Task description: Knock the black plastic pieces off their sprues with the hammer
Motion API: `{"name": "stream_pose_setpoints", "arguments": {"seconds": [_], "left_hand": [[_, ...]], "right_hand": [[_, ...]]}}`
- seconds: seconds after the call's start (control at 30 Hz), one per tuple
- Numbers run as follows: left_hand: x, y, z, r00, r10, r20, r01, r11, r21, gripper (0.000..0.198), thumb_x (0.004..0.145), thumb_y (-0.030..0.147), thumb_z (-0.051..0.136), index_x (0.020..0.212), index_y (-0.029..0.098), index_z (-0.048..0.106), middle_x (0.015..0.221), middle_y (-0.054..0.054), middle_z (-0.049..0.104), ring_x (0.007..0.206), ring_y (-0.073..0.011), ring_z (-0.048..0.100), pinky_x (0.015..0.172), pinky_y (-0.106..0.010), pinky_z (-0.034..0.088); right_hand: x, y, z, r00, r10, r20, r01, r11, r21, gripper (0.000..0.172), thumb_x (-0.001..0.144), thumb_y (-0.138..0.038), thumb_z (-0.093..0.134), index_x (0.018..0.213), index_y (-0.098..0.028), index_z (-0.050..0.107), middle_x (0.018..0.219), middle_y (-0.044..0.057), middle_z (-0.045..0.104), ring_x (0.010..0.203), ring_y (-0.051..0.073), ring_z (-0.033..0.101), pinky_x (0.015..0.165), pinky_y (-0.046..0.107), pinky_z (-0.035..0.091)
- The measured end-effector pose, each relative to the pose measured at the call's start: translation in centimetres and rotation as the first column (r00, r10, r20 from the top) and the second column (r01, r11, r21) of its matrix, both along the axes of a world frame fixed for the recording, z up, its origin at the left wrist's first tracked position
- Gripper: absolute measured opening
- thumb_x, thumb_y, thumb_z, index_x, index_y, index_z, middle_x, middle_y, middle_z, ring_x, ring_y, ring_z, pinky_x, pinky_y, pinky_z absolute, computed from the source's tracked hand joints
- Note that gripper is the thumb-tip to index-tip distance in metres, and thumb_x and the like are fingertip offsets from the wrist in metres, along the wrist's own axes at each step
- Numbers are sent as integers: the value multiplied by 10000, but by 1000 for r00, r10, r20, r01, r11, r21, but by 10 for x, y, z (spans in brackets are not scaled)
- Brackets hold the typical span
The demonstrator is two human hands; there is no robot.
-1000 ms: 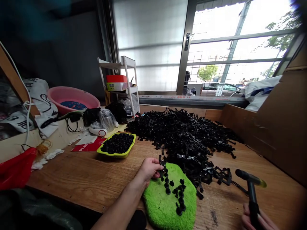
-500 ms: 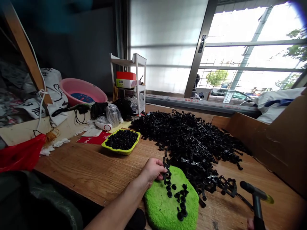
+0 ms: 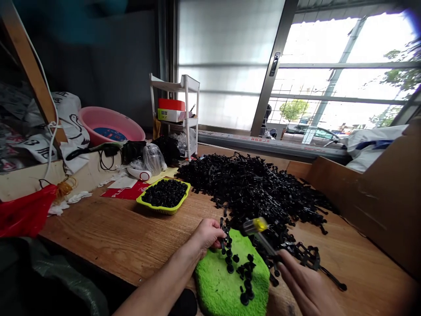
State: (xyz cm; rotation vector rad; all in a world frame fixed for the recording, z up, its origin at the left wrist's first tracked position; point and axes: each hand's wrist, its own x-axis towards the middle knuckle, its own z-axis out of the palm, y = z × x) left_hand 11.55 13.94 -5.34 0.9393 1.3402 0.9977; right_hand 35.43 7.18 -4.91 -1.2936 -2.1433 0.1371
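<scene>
My left hand [image 3: 208,235] pinches the end of a black plastic strip of round parts [image 3: 226,248] lying across a green fluffy pad [image 3: 226,285] at the table's near edge. My right hand [image 3: 305,285] grips a small hammer [image 3: 259,235] with a yellow-tipped head, held over the pad's upper right edge, beside the strip. More black round parts [image 3: 245,281] lie on the pad. Behind it spreads a big heap of black plastic strips [image 3: 253,188].
A yellow-green tray [image 3: 164,195] of loose black parts sits left of the heap. Behind it are a pink basin [image 3: 110,129], bags, cables and a white rack [image 3: 177,114]. A cardboard wall [image 3: 371,197] bounds the right side. A red bag [image 3: 24,213] lies at the left.
My right hand has swung the hammer in from the far right, bringing its head over the green pad. My left hand has stayed pinched on the strip.
</scene>
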Motion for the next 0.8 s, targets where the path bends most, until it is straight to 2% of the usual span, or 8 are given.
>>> {"name": "stream_pose_setpoints", "arguments": {"seconds": [0.03, 0.1, 0.2, 0.27, 0.4, 0.5, 0.63, 0.8], "left_hand": [[0, 1, -1, 1000, 5, -5, -5, 1000, 2, 142, 592, 32, 541, 585, 147, 457, 418, 48, 521, 336, -74, 493, 329, -137, 300], [0, 2, -2, 1000, 15, -13, -15, 1000, 3, 152, 586, 32, 549, 573, 147, 451, 407, 57, 508, 294, -52, 435, 324, -141, 299], [0, 3, -4, 1000, 13, -4, -13, 1000, -5, 153, 588, 30, 542, 580, 151, 450, 418, 46, 518, 336, -86, 497, 328, -148, 317], [0, 3, -5, 1000, 14, 3, -14, 1000, -4, 155, 591, 26, 535, 588, 154, 448, 426, 43, 523, 372, -103, 532, 332, -146, 323], [2, 2, -3, 999, 37, -17, -36, 999, 11, 173, 593, 18, 534, 570, 156, 433, 385, 67, 482, 293, -52, 427, 309, -128, 279], [2, 3, -3, 999, 40, -23, -40, 999, 12, 180, 599, 13, 527, 569, 160, 428, 389, 62, 483, 313, -66, 456, 307, -128, 286], [3, 4, -3, 998, 47, -33, -46, 999, 15, 187, 601, 10, 528, 558, 160, 425, 384, 67, 471, 295, -62, 437, 298, -133, 296], [2, 3, -4, 999, 36, -24, -36, 999, 5, 191, 600, 11, 559, 567, 152, 434, 370, 58, 486, 278, -62, 433, 290, -123, 285]], "right_hand": [[-7, 4, 2, 995, 41, 95, -40, 999, -20, 313, 906, -423, 295, 934, -239, 547, 782, 44, 664, 697, 220, 630, 532, 259, 472], [-15, 8, 4, 982, 72, 172, -67, 997, -34, 325, 914, -427, 259, 862, -242, 522, 650, 17, 630, 582, 207, 612, 449, 251, 426], [-19, 8, 3, 995, 76, 69, -75, 997, -13, 275, 925, -410, 238, 878, -250, 457, 726, 15, 630, 652, 188, 611, 494, 235, 414], [-19, 8, 3, 996, 73, 51, -70, 996, -48, 239, 934, -379, 225, 881, -252, 421, 751, 10, 621, 662, 174, 602, 504, 227, 397], [-21, 11, 3, 978, 73, 194, -46, 989, -143, 253, 914, -411, 284, 752, -256, 402, 553, -29, 526, 486, 180, 527, 436, 255, 321], [-21, 14, 4, 984, 34, 177, -10, 991, -136, 252, 934, -395, 211, 847, -247, 396, 609, -22, 527, 548, 171, 533, 497, 244, 353], [-22, 16, -1, 968, 29, 250, 9, 989, -149, 280, 922, -418, 237, 775, -247, 403, 556, -18, 497, 493, 193, 502, 456, 275, 275], [-22, 17, -8, 971, 1, 240, 34, 989, -141, 292, 920, -417, 242, 745, -247, 403, 542, -19, 493, 483, 193, 508, 442, 270, 259]]}}
